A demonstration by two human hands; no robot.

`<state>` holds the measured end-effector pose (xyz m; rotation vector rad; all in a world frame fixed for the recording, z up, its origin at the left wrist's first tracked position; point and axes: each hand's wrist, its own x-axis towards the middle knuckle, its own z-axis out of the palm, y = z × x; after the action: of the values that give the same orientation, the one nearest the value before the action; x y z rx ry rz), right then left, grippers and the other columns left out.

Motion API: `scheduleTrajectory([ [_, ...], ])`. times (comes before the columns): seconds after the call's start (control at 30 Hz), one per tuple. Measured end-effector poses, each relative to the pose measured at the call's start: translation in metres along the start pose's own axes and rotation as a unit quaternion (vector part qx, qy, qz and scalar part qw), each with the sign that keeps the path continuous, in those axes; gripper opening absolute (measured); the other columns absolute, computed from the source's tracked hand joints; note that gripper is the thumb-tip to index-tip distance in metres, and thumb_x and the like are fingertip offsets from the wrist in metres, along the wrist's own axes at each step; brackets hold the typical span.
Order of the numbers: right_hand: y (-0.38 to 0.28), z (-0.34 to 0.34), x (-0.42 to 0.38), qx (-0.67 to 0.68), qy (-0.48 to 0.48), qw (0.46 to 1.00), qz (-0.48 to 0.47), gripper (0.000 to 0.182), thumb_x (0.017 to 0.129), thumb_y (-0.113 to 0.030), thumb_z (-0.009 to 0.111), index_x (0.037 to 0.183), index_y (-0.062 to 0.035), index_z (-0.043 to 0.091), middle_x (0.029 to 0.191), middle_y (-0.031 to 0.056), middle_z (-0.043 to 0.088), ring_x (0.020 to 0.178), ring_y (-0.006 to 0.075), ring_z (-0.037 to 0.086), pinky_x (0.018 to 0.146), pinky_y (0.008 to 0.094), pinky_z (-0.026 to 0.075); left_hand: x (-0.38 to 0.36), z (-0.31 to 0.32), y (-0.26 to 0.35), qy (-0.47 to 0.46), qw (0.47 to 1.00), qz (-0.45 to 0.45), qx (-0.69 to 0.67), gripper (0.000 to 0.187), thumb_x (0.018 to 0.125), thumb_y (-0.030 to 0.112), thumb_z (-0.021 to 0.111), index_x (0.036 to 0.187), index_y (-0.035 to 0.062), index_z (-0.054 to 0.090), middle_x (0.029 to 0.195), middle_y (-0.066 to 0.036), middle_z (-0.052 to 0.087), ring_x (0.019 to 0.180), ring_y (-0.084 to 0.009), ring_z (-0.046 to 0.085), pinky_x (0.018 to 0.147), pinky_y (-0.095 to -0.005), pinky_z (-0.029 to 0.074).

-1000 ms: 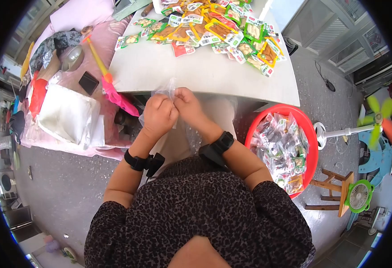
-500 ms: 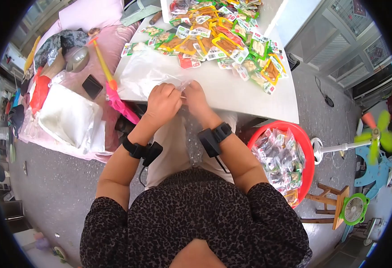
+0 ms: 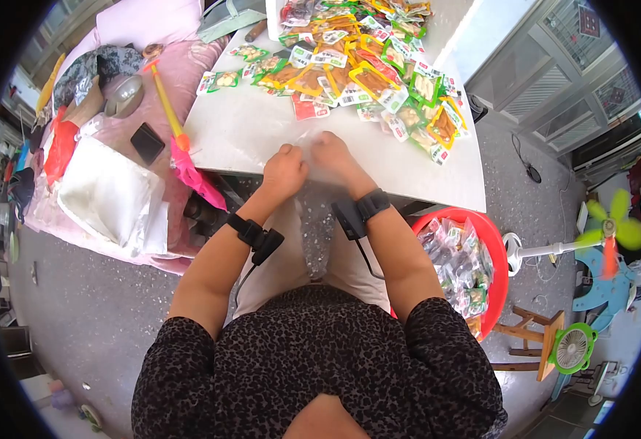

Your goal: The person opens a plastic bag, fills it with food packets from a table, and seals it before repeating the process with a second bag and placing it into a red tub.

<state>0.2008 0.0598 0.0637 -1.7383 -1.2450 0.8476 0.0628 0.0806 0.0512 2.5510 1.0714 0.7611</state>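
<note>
At the front edge of the white table (image 3: 225, 132), my left hand (image 3: 285, 172) is closed, with a clear, thin plastic bag (image 3: 291, 139) running up from it. My right hand (image 3: 333, 156) is closed too, a small gap to the right of the left, and slightly blurred. Both seem to pinch the clear plastic, though its edges are hard to make out. Beyond the hands lies a heap of small food packets (image 3: 349, 66) in yellow, green, red and clear wrapping.
A red tub (image 3: 499, 271) of wrapped packets stands right of my legs. A pink-covered bed (image 3: 181, 110) at the left holds a black phone (image 3: 147, 143), white sheets (image 3: 108, 194) and a pink-yellow object (image 3: 183, 150). A fan (image 3: 613, 227) and wooden stool (image 3: 547, 336) stand right.
My hands have moved apart a little, the left one shifting right and slightly down. The clear plastic has moved from the table's left part towards my hands. The view has shifted slightly.
</note>
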Motion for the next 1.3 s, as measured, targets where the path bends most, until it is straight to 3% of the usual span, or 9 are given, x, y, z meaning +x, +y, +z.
scheduleTrajectory([
  [0.17, 0.009, -0.002, 0.008, -0.074, 0.008, 0.993, -0.089, 0.02, 0.068, -0.012, 0.051, 0.084, -0.0006, 0.053, 0.073, 0.0135, 0.057, 0.068, 0.0211, 0.057, 0.06, 0.0304, 0.044, 0.005, 0.006, 0.006, 0.02, 0.998, -0.012, -0.053, 0.012, 0.067, 0.013, 0.049, 0.072, 0.0024, 0.048, 0.073, -0.014, 0.05, 0.069, -0.032, 0.051, 0.06, -0.0403, 0.042],
  [0.47, -0.012, -0.012, 0.005, -0.067, -0.042, 0.997, 0.013, 0.023, 0.068, -0.012, 0.052, 0.087, 0.0014, 0.053, 0.075, 0.0131, 0.057, 0.057, 0.0173, 0.056, 0.054, 0.0276, 0.044, 0.01, -0.013, 0.01, 0.097, 0.995, 0.036, 0.006, 0.009, 0.068, 0.011, 0.045, 0.067, 0.002, 0.047, 0.069, -0.015, 0.05, 0.064, -0.0329, 0.05, 0.057, -0.0418, 0.041],
  [0.57, -0.002, -0.033, 0.013, 0.074, -0.013, 0.997, 0.029, 0.02, 0.07, -0.015, 0.053, 0.086, -0.0018, 0.054, 0.071, 0.0069, 0.056, 0.06, 0.014, 0.055, 0.049, 0.0244, 0.042, 0.009, 0.0, 0.001, 0.015, 0.998, -0.06, 0.015, 0.01, 0.067, 0.013, 0.047, 0.068, 0.0024, 0.047, 0.069, -0.015, 0.05, 0.065, -0.0321, 0.051, 0.057, -0.0417, 0.041],
  [0.73, 0.037, -0.116, 0.055, 0.024, 0.258, 0.964, -0.06, 0.019, 0.068, -0.013, 0.053, 0.081, 0.0007, 0.052, 0.064, 0.0082, 0.053, 0.052, 0.0178, 0.053, 0.046, 0.0262, 0.041, 0.012, 0.005, -0.004, 0.014, 0.997, -0.08, 0.005, 0.011, 0.068, 0.013, 0.047, 0.069, 0.0024, 0.048, 0.071, -0.015, 0.051, 0.064, -0.0326, 0.052, 0.058, -0.0421, 0.042],
  [0.87, 0.078, -0.147, 0.095, -0.099, 0.515, 0.842, -0.128, 0.017, 0.062, -0.012, 0.054, 0.064, 0.0049, 0.05, 0.057, 0.014, 0.051, 0.046, 0.0248, 0.05, 0.044, 0.0326, 0.041, 0.013, 0.007, -0.007, 0.015, 0.996, -0.087, 0.001, 0.012, 0.068, 0.014, 0.046, 0.071, 0.0022, 0.049, 0.073, -0.015, 0.052, 0.066, -0.033, 0.052, 0.06, -0.0421, 0.042],
  [0.93, 0.095, -0.164, 0.101, -0.14, 0.352, 0.913, -0.152, 0.018, 0.06, -0.011, 0.054, 0.063, 0.0061, 0.049, 0.056, 0.0148, 0.051, 0.045, 0.0242, 0.051, 0.043, 0.0333, 0.04, 0.013, 0.006, -0.006, 0.012, 0.996, -0.089, 0.0, 0.012, 0.068, 0.013, 0.046, 0.072, 0.0022, 0.049, 0.074, -0.016, 0.052, 0.067, -0.0331, 0.052, 0.061, -0.0417, 0.042],
  [1.1, 0.038, -0.158, 0.082, 0.107, 0.242, 0.959, 0.099, 0.017, 0.058, -0.01, 0.055, 0.063, 0.0062, 0.051, 0.052, 0.0129, 0.05, 0.047, 0.0213, 0.052, 0.039, 0.0316, 0.038, 0.013, 0.007, -0.007, 0.007, 0.995, -0.094, -0.011, 0.012, 0.07, 0.014, 0.044, 0.071, 0.002, 0.048, 0.074, -0.016, 0.051, 0.069, -0.0328, 0.051, 0.062, -0.042, 0.041],
  [1.17, 0.083, -0.159, 0.103, -0.156, 0.236, 0.951, -0.128, 0.015, 0.059, -0.011, 0.057, 0.063, 0.0032, 0.052, 0.05, 0.0103, 0.049, 0.049, 0.0201, 0.052, 0.04, 0.0316, 0.038, 0.013, 0.006, -0.006, 0.004, 0.995, -0.095, -0.008, 0.012, 0.07, 0.014, 0.044, 0.071, 0.0021, 0.048, 0.074, -0.016, 0.051, 0.07, -0.0324, 0.051, 0.062, -0.0417, 0.041],
  [1.3, 0.094, -0.151, 0.117, -0.217, 0.209, 0.941, -0.155, 0.013, 0.063, -0.012, 0.058, 0.068, -0.0011, 0.052, 0.057, 0.0085, 0.051, 0.055, 0.0202, 0.054, 0.047, 0.0329, 0.042, 0.012, 0.005, -0.006, 0.005, 0.996, -0.091, -0.011, 0.013, 0.07, 0.014, 0.044, 0.071, 0.0022, 0.048, 0.075, -0.016, 0.051, 0.07, -0.0323, 0.051, 0.062, -0.0416, 0.041],
])
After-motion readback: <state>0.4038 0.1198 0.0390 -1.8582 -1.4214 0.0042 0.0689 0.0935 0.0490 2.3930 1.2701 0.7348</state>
